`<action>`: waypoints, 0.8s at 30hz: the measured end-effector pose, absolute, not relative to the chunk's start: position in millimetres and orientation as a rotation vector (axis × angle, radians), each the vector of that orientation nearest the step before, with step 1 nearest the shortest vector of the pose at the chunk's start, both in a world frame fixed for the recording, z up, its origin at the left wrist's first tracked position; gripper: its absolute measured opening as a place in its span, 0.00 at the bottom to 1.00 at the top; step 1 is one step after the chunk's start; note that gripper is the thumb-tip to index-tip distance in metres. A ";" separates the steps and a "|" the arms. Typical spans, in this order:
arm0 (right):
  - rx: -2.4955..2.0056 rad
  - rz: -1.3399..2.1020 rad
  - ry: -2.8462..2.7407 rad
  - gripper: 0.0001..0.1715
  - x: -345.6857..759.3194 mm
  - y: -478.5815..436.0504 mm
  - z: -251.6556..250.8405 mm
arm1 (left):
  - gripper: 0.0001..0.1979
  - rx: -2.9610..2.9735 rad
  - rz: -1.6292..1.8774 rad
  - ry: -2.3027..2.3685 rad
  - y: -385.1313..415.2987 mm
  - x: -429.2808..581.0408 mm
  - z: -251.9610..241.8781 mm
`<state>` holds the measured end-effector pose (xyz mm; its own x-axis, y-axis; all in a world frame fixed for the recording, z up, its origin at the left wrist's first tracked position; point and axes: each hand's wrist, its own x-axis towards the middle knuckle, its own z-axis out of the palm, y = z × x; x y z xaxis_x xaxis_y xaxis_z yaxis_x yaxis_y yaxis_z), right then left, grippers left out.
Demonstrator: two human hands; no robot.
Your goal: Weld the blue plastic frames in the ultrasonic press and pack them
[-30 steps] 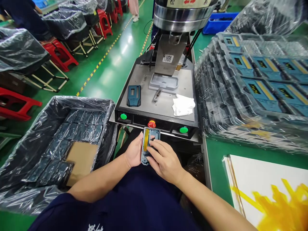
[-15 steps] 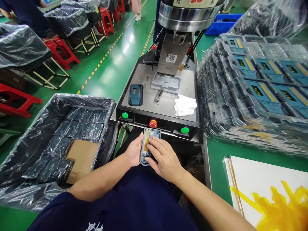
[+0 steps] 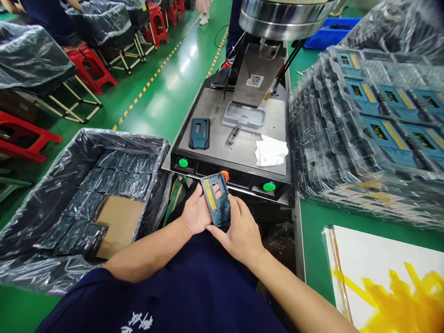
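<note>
Left hand (image 3: pixel 195 213) and right hand (image 3: pixel 241 235) clasp a blue housing (image 3: pixel 215 200), with more filling the stacked trays (image 3: pixel 312 125) at right and the lined bin (image 3: pixel 125 135) at lower left.

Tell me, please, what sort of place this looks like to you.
It looks like a factory assembly floor: there is a press machine, stacked plastic trays of blue parts, and rows of red stools along a green floor.

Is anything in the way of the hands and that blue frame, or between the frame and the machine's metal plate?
Nothing separates the left hand and right hand from the blue plastic frame; both touch it. The black front panel and its red stop button stand between the frame and the metal plate.
</note>
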<state>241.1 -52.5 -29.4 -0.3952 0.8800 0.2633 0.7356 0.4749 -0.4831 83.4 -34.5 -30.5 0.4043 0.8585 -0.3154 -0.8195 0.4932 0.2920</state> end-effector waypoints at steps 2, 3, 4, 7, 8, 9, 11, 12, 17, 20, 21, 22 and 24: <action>-1.333 0.411 -2.243 0.50 239.7 -49.9 -29.3 | 0.35 0.131 1.071 0.448 -34.2 82.8 -29.6; -1.319 0.424 -2.245 0.48 240.1 -47.3 -28.6 | 0.35 0.154 1.080 0.445 -33.5 81.9 -29.0; -1.300 0.437 -2.249 0.47 241.4 -43.5 -27.6 | 0.34 0.179 1.088 0.449 -32.4 80.4 -28.7; -1.223 0.402 -2.283 0.44 251.9 -21.2 -20.5 | 0.33 0.259 1.116 0.551 -27.9 70.5 -31.3; -1.208 0.365 -2.294 0.44 257.3 -9.6 -16.5 | 0.33 0.288 1.128 0.630 -26.1 65.2 -33.9; -1.203 0.325 -2.305 0.44 263.3 4.1 -11.6 | 0.32 0.327 1.147 0.730 -24.1 58.6 -37.3; -1.239 0.260 -2.320 0.43 275.9 36.3 0.9 | 0.30 0.448 1.214 0.992 -20.0 41.9 -46.0; -1.277 0.242 -2.324 0.43 281.8 54.1 8.0 | 0.30 0.541 1.252 1.155 -17.8 31.7 -50.8; -1.554 0.221 -2.339 0.44 297.7 142.7 38.7 | 0.33 1.258 1.068 2.102 -10.6 -29.0 -75.8; -1.720 0.272 -2.336 0.43 297.4 185.8 47.2 | 0.37 1.373 0.667 2.424 -13.3 -59.0 -95.1; -1.759 0.302 -2.332 0.44 296.7 198.3 48.5 | 0.38 1.342 0.550 2.459 -15.5 -65.6 -102.3; -1.790 0.334 -2.323 0.45 296.0 209.9 49.1 | 0.39 1.301 0.450 2.466 -18.2 -70.2 -109.6; -1.828 0.402 -2.293 0.46 295.4 231.6 48.6 | 0.40 1.258 0.314 2.462 -24.1 -74.2 -123.0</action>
